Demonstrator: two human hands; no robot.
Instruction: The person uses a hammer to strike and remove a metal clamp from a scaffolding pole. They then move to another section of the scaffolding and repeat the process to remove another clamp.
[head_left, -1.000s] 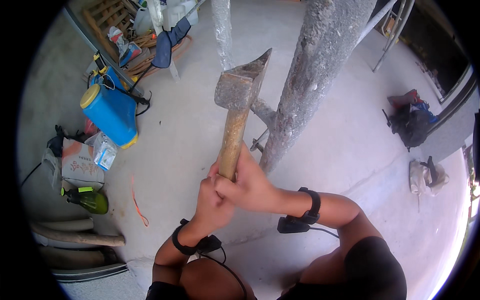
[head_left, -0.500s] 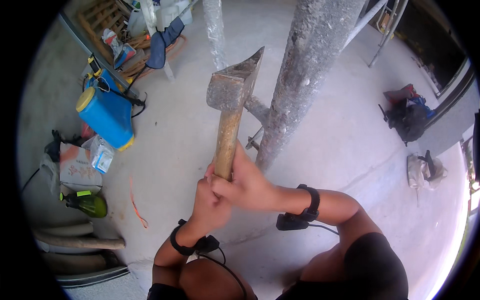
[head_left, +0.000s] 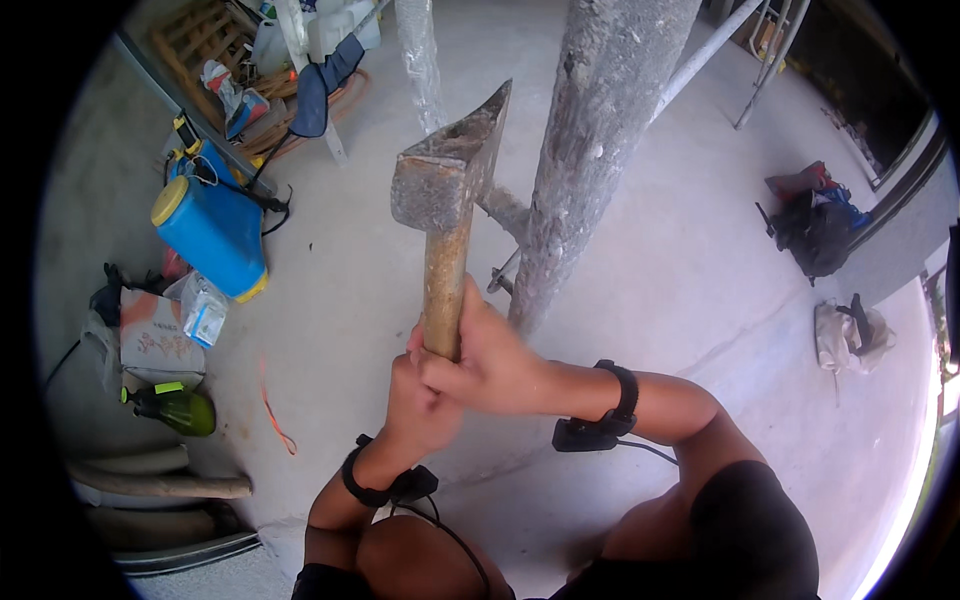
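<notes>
Both my hands grip an axe (head_left: 448, 250) by its wooden handle, held up in front of me with the head at the top. Its worn grey metal head has a blunt, blocky poll facing me and a blade tapering away to the upper right. My right hand (head_left: 495, 360) wraps the handle higher up. Just below and to the left, my left hand (head_left: 420, 405) closes round the lower end, which the fingers hide. Beyond the axe head stands a thick, rough grey metal post (head_left: 600, 150), with a short crossbar beside the blade.
A blue tank sprayer (head_left: 210, 225), a cardboard box (head_left: 160, 335) and a green spray bottle (head_left: 178, 410) stand at the left. Logs (head_left: 165, 485) lie at lower left. A dark bag (head_left: 815, 235) and a pale bag (head_left: 850, 338) rest on the concrete floor at right.
The axe head has shifted slightly left and appears a little larger, with the handle more upright. Both hands keep their grip. The post appears slightly further left.
</notes>
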